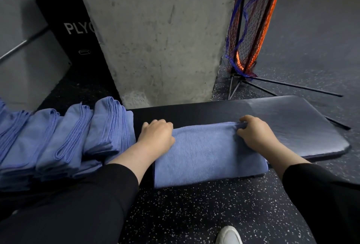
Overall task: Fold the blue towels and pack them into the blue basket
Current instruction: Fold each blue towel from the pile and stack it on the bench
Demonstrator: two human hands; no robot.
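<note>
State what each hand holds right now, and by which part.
Both grip the folded blue terry towel on the dark mat: left hand at its far left corner, right hand pinching its far right corner.

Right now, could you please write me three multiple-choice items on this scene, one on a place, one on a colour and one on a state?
1. Where are the folded towels stacked?
A. left of the mat
B. right of the mat
C. on the shoe

2. What colour is the towel on the mat?
A. red
B. blue
C. green

3. What is the right hand doing?
A. hanging idle
B. pinching the towel's far edge
C. holding a ball

Answers: 1 A, the pile lies beside the left hand; 2 B, plainly blue; 3 B, cloth bunches under its fingers.
</note>
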